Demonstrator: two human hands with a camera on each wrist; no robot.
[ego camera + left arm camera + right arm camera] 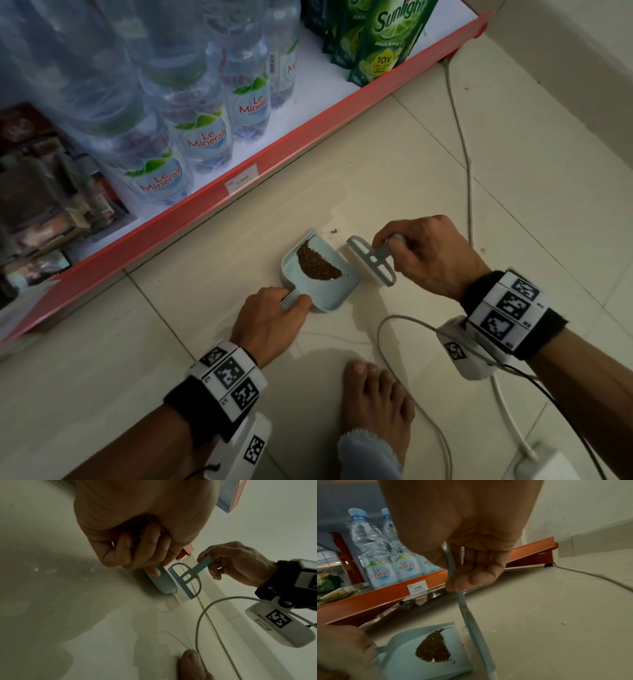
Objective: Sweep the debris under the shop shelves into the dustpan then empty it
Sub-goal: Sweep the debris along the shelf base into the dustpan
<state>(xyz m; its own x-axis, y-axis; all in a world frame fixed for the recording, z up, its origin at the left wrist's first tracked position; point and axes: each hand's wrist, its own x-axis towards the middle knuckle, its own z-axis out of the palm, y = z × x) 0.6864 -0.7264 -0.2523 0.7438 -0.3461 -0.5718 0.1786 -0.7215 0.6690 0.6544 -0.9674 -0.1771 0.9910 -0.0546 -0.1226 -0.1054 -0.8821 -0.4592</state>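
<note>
Here, the pale blue dustpan point(320, 274) lies flat on the tiled floor point(428, 192), just in front of the red shelf edge point(274, 150); open tile lies to the right. Brown debris point(318, 262) is heaped inside the pan (a few specks point(334, 232) lie beyond its lip). Left hand point(270, 318) curls around the pan's handle. Right hand point(428, 253) grips the brush point(371, 260) by its handle, bristles at the pan's open edge.
</note>
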